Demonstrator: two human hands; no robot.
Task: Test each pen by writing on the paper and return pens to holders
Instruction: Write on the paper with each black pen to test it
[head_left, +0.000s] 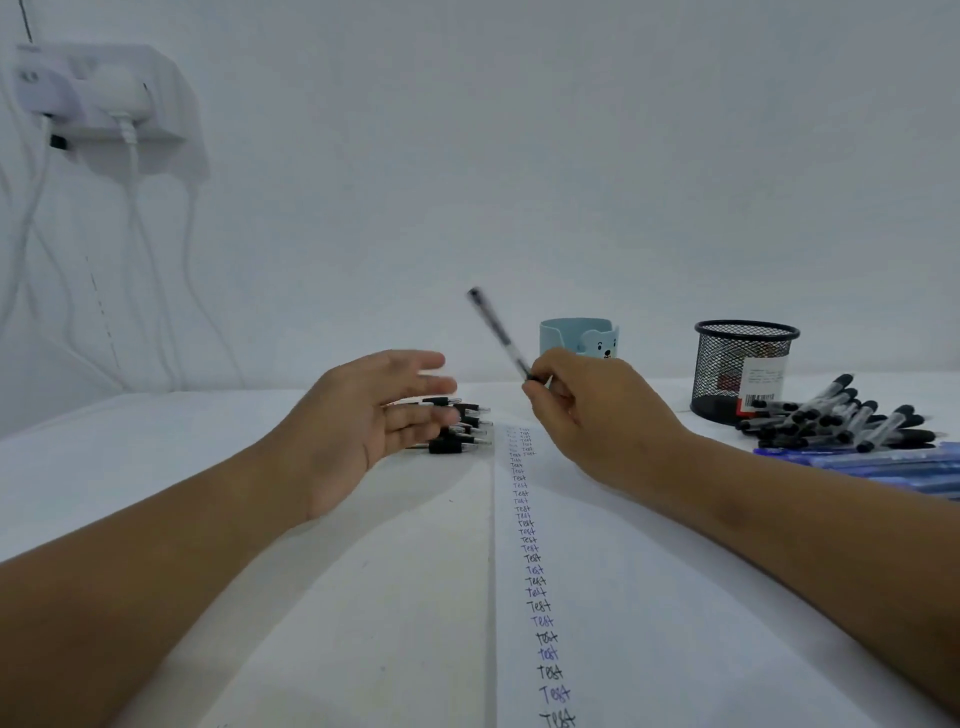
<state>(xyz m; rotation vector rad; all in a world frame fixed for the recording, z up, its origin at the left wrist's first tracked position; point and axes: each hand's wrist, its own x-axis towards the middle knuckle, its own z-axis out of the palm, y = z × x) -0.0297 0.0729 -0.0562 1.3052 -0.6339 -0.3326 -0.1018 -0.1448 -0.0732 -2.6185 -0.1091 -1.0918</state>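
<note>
My right hand (592, 410) grips a clear pen with black ends (496, 330), raised and tilted up to the left above the paper (649, 597). A long column of the word "Test" in black and blue ink runs down the paper. My left hand (374, 415) hovers open, fingers spread, just in front of a small pile of black pens (465, 431) lying to the left of the paper. A light blue bear holder (579, 340) and a black mesh holder (743, 364) stand at the back right.
A heap of black-capped pens (836, 415) and several blue pens (893, 465) lie at the right, beside the mesh holder. A white wall socket (98, 98) with cables hangs at the upper left. The table (156, 467) is white.
</note>
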